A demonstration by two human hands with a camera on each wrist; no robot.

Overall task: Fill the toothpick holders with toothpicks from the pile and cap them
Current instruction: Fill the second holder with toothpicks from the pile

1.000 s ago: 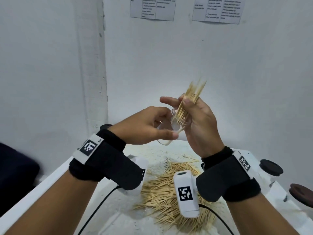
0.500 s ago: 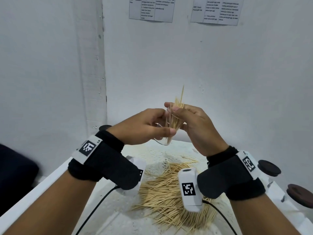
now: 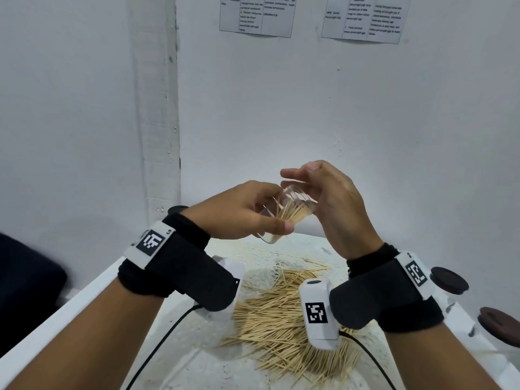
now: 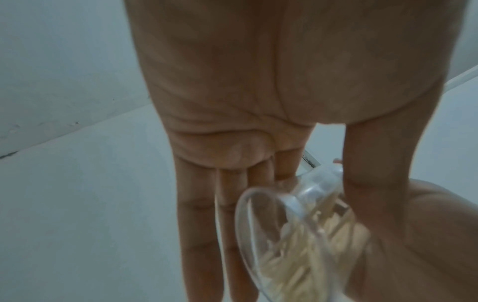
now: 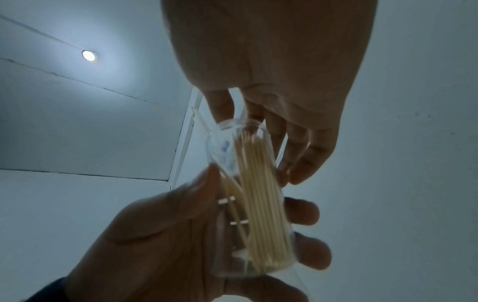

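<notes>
Toothpick holder (image 3: 284, 213), clear plastic, uncapped, held up in the air above the tabletop (image 3: 180, 358), tilted with its open mouth up and toward the right; a bundle of toothpicks (image 3: 292, 213) sits inside it, tips just short of the rim in the right wrist view, where the bundle (image 5: 261, 206) leans to one side of the tube (image 5: 248, 204) and a few sticks lie loose on the other side; left hand (image 3: 239, 212) wraps the lower body of the holder, thumb across the front and fingers curled behind, a firm grip; in the left wrist view the holder (image 4: 289, 230) shows between thumb and fingers of that hand (image 4: 258, 102), base toward the camera; right hand (image 3: 334, 204) stands at the mouth of the holder, fingers loosely bent with thumb and forefinger apart above the rim, holding nothing; the right wrist view shows its fingertips (image 5: 300, 163) beside the mouth, whether they touch it I cannot tell; the loose pile of toothpicks (image 3: 281, 316) lies spread on the white tabletop below both wrists, partly hidden by the wrist cameras; two dark round caps (image 3: 450, 280) sit on clear holders at the right edge of the tabletop, the nearer one (image 3: 499, 325) cut by the frame; two printed sheets (image 3: 256, 15) hang on the white wall behind.
</notes>
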